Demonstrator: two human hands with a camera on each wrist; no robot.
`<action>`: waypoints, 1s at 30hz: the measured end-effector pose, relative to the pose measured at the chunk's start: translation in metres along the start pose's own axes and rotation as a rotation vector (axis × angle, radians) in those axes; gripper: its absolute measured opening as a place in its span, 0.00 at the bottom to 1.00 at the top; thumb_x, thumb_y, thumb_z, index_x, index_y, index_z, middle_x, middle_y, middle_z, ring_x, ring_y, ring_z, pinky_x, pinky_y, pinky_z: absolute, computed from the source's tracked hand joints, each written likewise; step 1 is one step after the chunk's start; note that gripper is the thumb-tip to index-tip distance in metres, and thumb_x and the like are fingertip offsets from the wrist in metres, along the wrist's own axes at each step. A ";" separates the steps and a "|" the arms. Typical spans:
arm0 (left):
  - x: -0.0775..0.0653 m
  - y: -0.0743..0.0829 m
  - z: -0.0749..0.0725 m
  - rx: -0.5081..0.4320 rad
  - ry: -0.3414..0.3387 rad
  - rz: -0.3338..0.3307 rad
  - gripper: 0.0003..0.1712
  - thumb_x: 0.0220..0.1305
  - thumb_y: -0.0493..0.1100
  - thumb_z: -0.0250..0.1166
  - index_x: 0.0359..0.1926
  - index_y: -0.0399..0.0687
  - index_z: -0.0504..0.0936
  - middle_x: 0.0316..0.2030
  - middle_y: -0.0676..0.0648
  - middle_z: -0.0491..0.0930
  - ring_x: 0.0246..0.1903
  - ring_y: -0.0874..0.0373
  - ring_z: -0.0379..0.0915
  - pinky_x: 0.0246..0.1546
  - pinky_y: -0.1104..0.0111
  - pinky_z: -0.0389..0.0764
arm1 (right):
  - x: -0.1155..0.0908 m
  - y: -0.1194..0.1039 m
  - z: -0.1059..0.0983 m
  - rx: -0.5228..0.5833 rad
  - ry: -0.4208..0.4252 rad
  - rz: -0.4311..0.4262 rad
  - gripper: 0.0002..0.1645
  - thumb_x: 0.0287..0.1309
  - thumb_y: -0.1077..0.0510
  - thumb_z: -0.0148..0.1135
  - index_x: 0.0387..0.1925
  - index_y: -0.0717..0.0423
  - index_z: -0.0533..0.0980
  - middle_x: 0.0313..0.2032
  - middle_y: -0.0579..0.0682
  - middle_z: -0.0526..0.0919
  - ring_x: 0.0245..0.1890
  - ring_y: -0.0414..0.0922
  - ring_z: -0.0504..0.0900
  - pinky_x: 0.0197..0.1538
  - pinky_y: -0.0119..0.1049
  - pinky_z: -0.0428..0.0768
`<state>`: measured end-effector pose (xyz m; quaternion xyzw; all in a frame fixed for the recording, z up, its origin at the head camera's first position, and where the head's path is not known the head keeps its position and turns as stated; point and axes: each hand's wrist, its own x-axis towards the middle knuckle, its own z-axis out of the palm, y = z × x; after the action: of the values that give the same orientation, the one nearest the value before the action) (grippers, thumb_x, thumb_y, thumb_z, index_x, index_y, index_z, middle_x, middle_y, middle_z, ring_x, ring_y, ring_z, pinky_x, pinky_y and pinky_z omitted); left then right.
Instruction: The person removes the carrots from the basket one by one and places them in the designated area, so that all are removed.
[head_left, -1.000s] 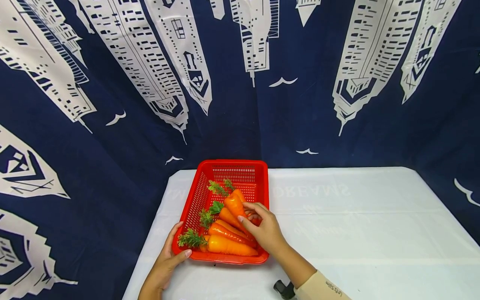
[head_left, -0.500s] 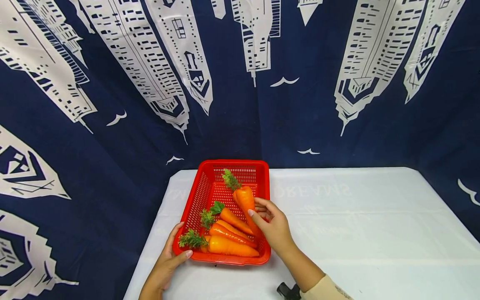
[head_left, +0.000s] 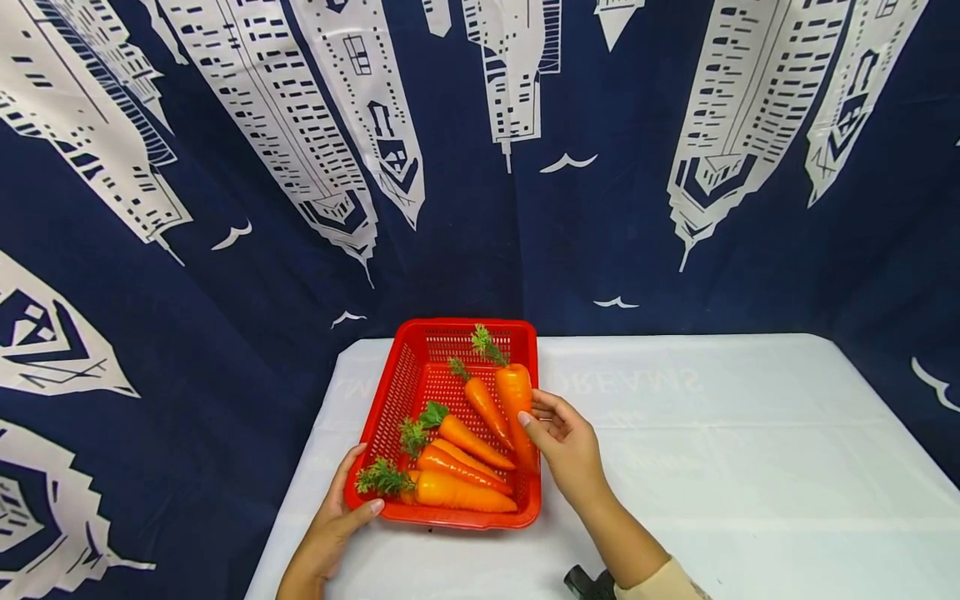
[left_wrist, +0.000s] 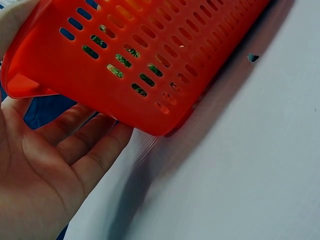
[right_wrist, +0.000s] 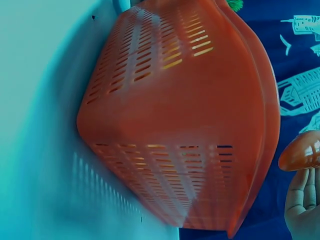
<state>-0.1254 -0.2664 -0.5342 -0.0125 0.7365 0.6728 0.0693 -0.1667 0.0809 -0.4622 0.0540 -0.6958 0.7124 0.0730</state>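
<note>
A red plastic basket (head_left: 450,520) with slotted walls sits on the table. My left hand (head_left: 333,527) grips its near left corner, thumb over the rim and fingers against the outside, as the left wrist view also shows. At the basket's right side, my right hand (head_left: 576,454) pinches a large orange carrot (head_left: 514,392) between thumb and fingers, its leafy top pointing to the far side. Beside it lies a slimmer carrot (head_left: 483,404). Several more carrots (head_left: 463,492) with green tops lie slanted in the near half. In the right wrist view, the held carrot's tip (right_wrist: 300,152) sticks out past the fingers.
White cloth (head_left: 720,467) covers the table, stretching right of the basket. Behind it hangs a navy curtain (head_left: 600,225) with a white city print. A small black object (head_left: 588,583) is beside the right forearm at the near edge of the view.
My right hand has moved right with the large carrot, towards the basket's right wall. The slimmer carrot, earlier mostly covered, now lies in full view. My left hand has stayed at the corner.
</note>
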 end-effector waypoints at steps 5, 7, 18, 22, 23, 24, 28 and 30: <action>-0.001 0.000 -0.001 0.002 -0.007 -0.001 0.51 0.63 0.36 0.67 0.79 0.67 0.50 0.79 0.52 0.41 0.71 0.59 0.47 0.62 0.70 0.61 | 0.000 0.003 -0.007 0.003 0.017 -0.016 0.25 0.63 0.59 0.68 0.61 0.59 0.76 0.52 0.55 0.80 0.50 0.40 0.82 0.53 0.26 0.81; -0.002 0.000 0.000 0.007 -0.008 -0.005 0.51 0.64 0.36 0.66 0.79 0.67 0.50 0.79 0.52 0.42 0.70 0.60 0.49 0.61 0.72 0.63 | 0.000 0.004 -0.010 -0.001 0.027 -0.012 0.25 0.64 0.58 0.68 0.60 0.58 0.76 0.52 0.55 0.80 0.50 0.40 0.82 0.53 0.26 0.82; -0.001 0.002 0.001 0.006 -0.011 0.001 0.51 0.63 0.36 0.67 0.79 0.68 0.50 0.79 0.50 0.41 0.73 0.51 0.45 0.64 0.59 0.59 | 0.003 0.011 -0.027 0.018 0.084 0.045 0.24 0.65 0.55 0.67 0.61 0.56 0.76 0.50 0.49 0.81 0.50 0.40 0.83 0.52 0.27 0.83; -0.001 0.002 0.001 0.004 -0.012 0.004 0.51 0.64 0.36 0.67 0.79 0.68 0.50 0.79 0.51 0.41 0.72 0.55 0.46 0.65 0.58 0.57 | 0.003 0.014 -0.031 0.012 0.100 0.048 0.24 0.65 0.55 0.67 0.61 0.56 0.76 0.50 0.48 0.81 0.51 0.39 0.82 0.52 0.26 0.82; -0.001 0.002 0.001 0.006 -0.011 0.004 0.51 0.64 0.36 0.67 0.79 0.68 0.50 0.79 0.51 0.41 0.72 0.56 0.47 0.65 0.58 0.58 | 0.003 0.015 -0.031 0.010 0.104 0.050 0.24 0.65 0.55 0.67 0.61 0.57 0.76 0.50 0.48 0.82 0.51 0.39 0.82 0.52 0.26 0.82; -0.001 0.002 0.001 0.006 -0.009 0.003 0.51 0.64 0.36 0.67 0.79 0.68 0.50 0.79 0.51 0.42 0.72 0.57 0.48 0.65 0.58 0.57 | 0.004 0.016 -0.032 0.009 0.107 0.052 0.25 0.65 0.55 0.67 0.61 0.57 0.76 0.50 0.47 0.82 0.50 0.39 0.82 0.52 0.26 0.82; -0.001 0.002 0.001 0.015 -0.001 0.001 0.51 0.64 0.36 0.67 0.79 0.68 0.50 0.79 0.51 0.42 0.71 0.59 0.49 0.66 0.58 0.58 | 0.005 0.019 -0.034 0.013 0.119 0.074 0.24 0.65 0.55 0.67 0.61 0.57 0.76 0.49 0.46 0.82 0.50 0.38 0.83 0.52 0.26 0.82; -0.002 0.002 0.002 0.016 0.002 0.000 0.51 0.63 0.36 0.67 0.79 0.68 0.50 0.79 0.50 0.43 0.71 0.57 0.48 0.66 0.56 0.58 | 0.005 0.020 -0.036 0.012 0.127 0.086 0.24 0.65 0.55 0.67 0.61 0.57 0.76 0.49 0.45 0.82 0.50 0.38 0.83 0.52 0.26 0.82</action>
<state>-0.1239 -0.2647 -0.5320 -0.0125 0.7421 0.6667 0.0686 -0.1742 0.1161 -0.4821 -0.0206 -0.6873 0.7210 0.0861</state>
